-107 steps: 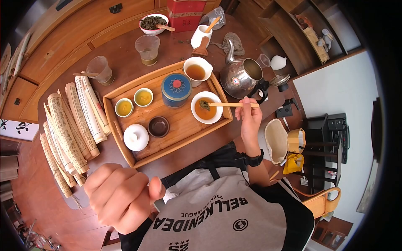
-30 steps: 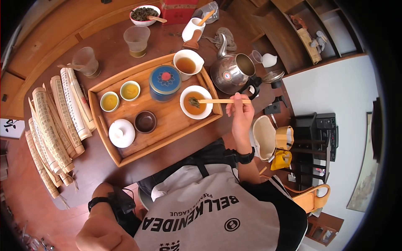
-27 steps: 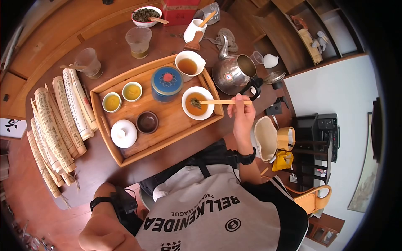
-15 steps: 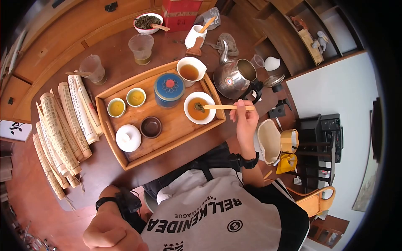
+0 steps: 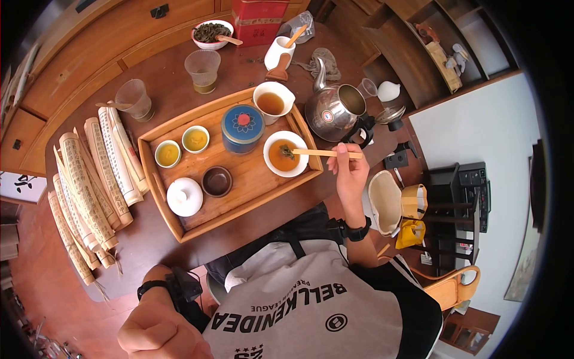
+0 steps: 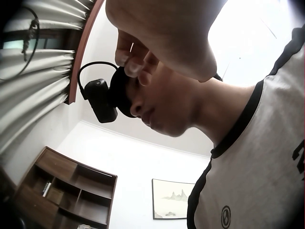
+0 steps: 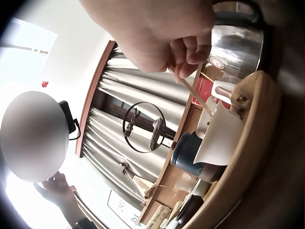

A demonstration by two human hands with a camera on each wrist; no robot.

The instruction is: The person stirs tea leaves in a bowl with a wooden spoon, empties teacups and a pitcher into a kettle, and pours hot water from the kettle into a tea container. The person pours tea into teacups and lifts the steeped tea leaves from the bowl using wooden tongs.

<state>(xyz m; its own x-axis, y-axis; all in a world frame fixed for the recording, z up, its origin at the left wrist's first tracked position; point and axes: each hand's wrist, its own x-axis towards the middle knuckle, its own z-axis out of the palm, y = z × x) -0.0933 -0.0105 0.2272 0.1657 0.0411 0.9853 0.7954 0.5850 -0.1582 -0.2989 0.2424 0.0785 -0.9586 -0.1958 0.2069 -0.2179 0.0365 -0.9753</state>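
My right hand (image 5: 350, 170) pinches a slim light wooden stick (image 5: 326, 153) by its far end. The stick's other end reaches over the rim of a white gaiwan bowl (image 5: 305, 143) of amber tea, with a clump of dark leaves (image 5: 287, 152) at its tip. Seen from the right wrist, the stick (image 7: 193, 92) slants down into the white bowl (image 7: 221, 136). Raised close to the face, my left hand (image 5: 161, 332) has loosely bent fingers, with nothing visible in them. A white lid (image 5: 185, 197) lies on the wooden tray (image 5: 239, 219).
Also on the tray are a blue canister (image 5: 242, 128), a pitcher of tea (image 5: 272, 102), two small teacups (image 5: 195, 139) and a dark little bowl (image 5: 216, 181). A steel kettle (image 5: 332, 113) stands right of it, bamboo scrolls (image 5: 89, 185) left, ribbed glasses (image 5: 202, 69) behind.
My left hand has drawn back from before the tray's near corner toward the face. The stick's tip has shifted slightly within the bowl; my right hand keeps its pinch. The head view has swayed.
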